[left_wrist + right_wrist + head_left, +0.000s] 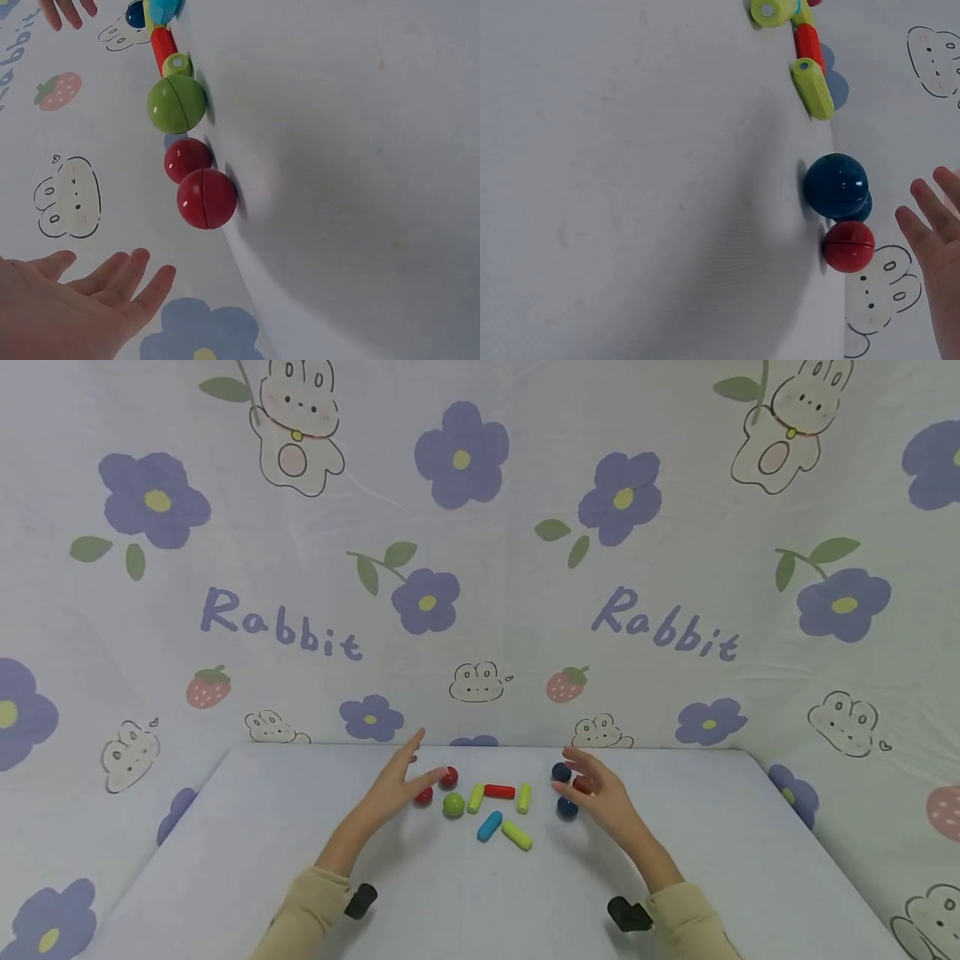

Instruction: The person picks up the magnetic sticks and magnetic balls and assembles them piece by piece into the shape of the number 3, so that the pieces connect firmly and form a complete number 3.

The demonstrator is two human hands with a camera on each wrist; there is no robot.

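Observation:
My left hand (395, 788) hovers above the table beside two red balls (208, 199) and a green ball (453, 805), fingers spread and holding nothing. On the other side my right hand (606, 793) is raised near two dark blue balls (836, 185) and a red ball (848, 246); its fingers are loosely extended, with nothing between them. Between the hands lie short sticks: a red stick (499, 792), a blue stick (490, 826) and several yellow-green sticks (517, 835). In the head view, the right hand partly covers its red ball.
The white table (480, 902) ends at a cloth backdrop (480, 552) printed with rabbits, flowers and strawberries. Black wrist mounts (362, 901) sit by the beige sleeves (307, 910).

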